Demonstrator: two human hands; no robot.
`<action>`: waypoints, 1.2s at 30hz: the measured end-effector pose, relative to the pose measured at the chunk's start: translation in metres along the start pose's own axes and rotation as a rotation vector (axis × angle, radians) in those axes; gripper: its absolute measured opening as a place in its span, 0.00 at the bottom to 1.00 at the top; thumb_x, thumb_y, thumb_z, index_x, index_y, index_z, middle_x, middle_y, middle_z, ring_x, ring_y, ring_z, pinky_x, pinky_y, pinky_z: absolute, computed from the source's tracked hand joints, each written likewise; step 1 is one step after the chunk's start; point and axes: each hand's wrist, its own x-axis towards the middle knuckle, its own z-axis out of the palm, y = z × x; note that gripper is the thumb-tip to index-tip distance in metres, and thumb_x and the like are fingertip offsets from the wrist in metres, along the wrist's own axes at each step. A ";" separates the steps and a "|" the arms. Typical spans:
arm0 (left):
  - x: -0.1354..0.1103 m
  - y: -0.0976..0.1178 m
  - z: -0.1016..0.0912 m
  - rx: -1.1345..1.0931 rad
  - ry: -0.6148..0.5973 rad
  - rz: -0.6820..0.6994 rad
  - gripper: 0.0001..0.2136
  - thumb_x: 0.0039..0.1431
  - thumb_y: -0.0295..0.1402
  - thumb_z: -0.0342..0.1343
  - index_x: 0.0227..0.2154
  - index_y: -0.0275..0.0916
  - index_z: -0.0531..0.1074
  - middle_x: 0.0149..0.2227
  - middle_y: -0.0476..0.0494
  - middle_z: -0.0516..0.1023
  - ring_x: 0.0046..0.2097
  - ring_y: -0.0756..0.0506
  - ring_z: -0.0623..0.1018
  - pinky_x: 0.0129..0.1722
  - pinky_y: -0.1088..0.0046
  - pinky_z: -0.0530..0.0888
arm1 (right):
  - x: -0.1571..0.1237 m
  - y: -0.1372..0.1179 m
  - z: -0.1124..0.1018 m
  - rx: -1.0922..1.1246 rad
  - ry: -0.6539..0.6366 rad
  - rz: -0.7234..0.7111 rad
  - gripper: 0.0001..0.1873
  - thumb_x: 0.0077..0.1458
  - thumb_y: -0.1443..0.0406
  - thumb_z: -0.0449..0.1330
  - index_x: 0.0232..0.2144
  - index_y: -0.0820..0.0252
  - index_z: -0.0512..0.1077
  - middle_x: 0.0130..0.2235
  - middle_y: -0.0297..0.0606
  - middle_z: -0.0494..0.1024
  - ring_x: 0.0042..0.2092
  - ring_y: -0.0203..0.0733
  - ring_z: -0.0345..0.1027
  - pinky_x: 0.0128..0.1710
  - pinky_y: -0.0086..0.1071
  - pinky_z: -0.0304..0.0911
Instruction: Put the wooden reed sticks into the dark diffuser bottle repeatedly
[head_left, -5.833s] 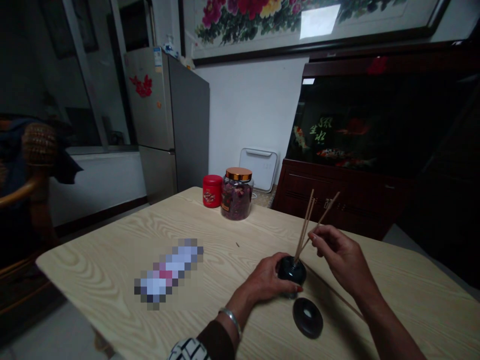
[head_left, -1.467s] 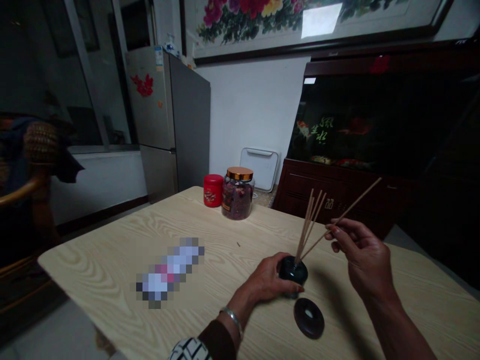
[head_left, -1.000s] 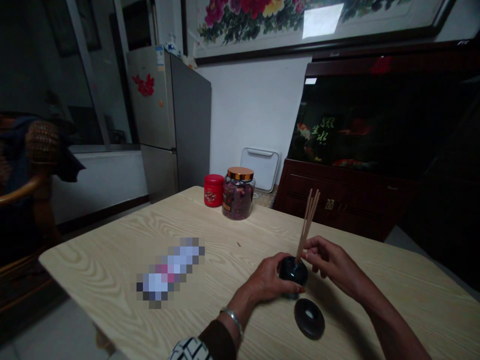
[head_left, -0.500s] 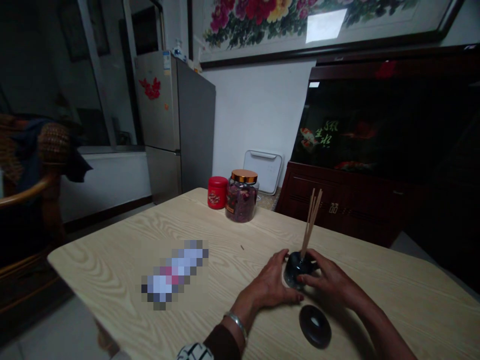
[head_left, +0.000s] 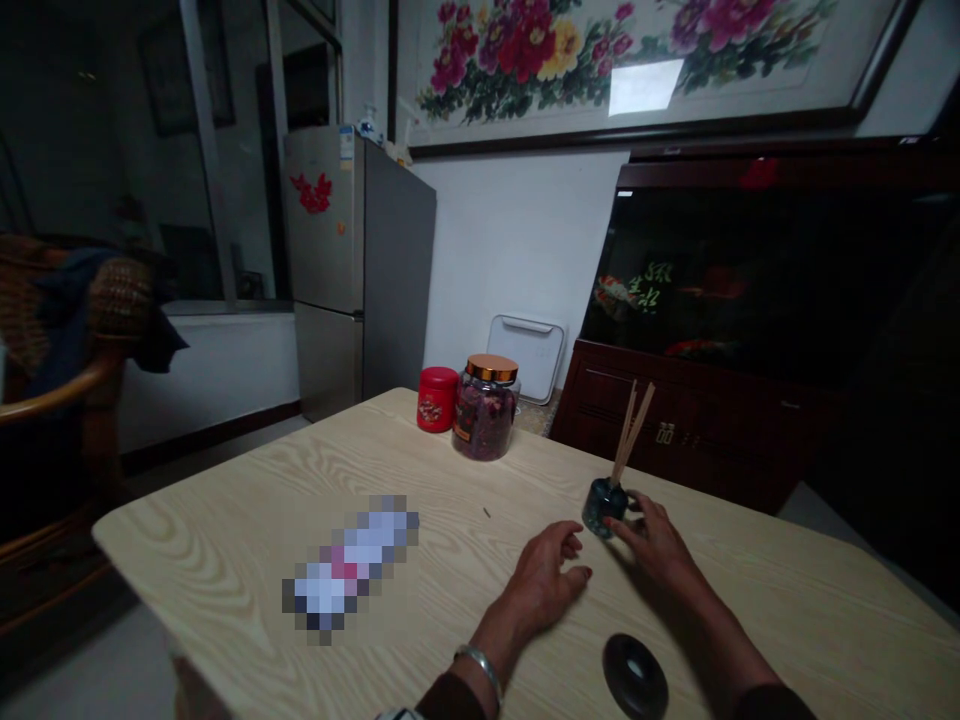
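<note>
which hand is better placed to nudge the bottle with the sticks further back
Probably the right hand: its thumb and fingers are on the bottle, below the sticks. The left hand is beside it, open, with nothing in its grasp.

head view looks forward-down over the table (head_left: 225, 520), seemingly near.

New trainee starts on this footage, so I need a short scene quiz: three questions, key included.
1. Which hand has its thumb on the bottle?
2. True or false: the sticks rise from the bottle's mouth.
3. What stands beside the jar?
A) a green bowl
B) a red can
C) a blue mug

Key: 1: right hand; 2: true; 3: B.
</note>
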 end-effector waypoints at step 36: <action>-0.012 0.177 -0.027 -1.222 -0.393 0.281 0.45 0.48 0.22 0.60 0.67 0.57 0.49 0.18 0.64 0.43 0.18 0.57 0.37 0.16 0.84 0.47 | -0.117 -0.166 -0.150 1.425 -0.066 -0.233 0.42 0.48 0.64 0.56 0.66 0.42 0.56 0.21 0.16 0.40 0.20 0.25 0.15 0.14 0.19 0.18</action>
